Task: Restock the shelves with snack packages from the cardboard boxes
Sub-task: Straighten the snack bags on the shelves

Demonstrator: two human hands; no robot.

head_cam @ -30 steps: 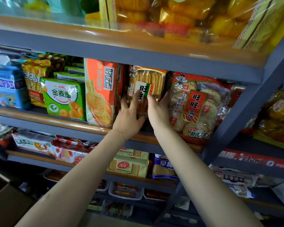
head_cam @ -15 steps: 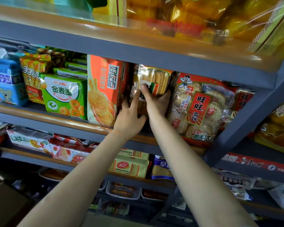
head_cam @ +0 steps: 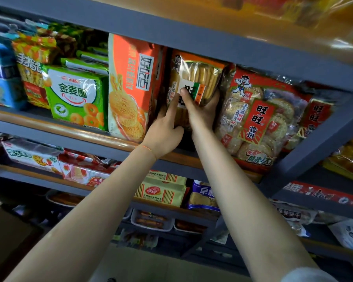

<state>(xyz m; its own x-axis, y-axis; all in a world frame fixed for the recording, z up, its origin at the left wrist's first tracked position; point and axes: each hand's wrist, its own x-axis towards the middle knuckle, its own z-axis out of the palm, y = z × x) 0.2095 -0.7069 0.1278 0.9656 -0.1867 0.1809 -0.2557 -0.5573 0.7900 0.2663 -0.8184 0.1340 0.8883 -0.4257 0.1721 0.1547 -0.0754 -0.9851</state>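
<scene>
A clear pack of long rice crackers (head_cam: 200, 78) with an orange top stands on the middle shelf (head_cam: 69, 132), between a tall orange biscuit bag (head_cam: 130, 86) and a red rice-cracker bag (head_cam: 259, 121). My right hand (head_cam: 202, 110) grips the pack from below, thumb across its white label and fingers round its right side. My left hand (head_cam: 164, 131) rests against the pack's lower left with fingers straight, thumb below it. A corner of a cardboard box (head_cam: 6, 228) shows at the lower left.
A green ring-snack bag (head_cam: 75, 96), yellow stick packs (head_cam: 32, 64) and a blue box (head_cam: 0, 76) fill the shelf's left part. The shelf above (head_cam: 212, 39) hangs low over the packs. Lower shelves hold wafer packs (head_cam: 161, 190) and trays (head_cam: 151, 220). A grey upright (head_cam: 314, 143) slants on the right.
My right hand went from lying flat beside the pack to gripping it, thumb on the label. The pack now stands higher and straighter in its gap. The view has come closer.
</scene>
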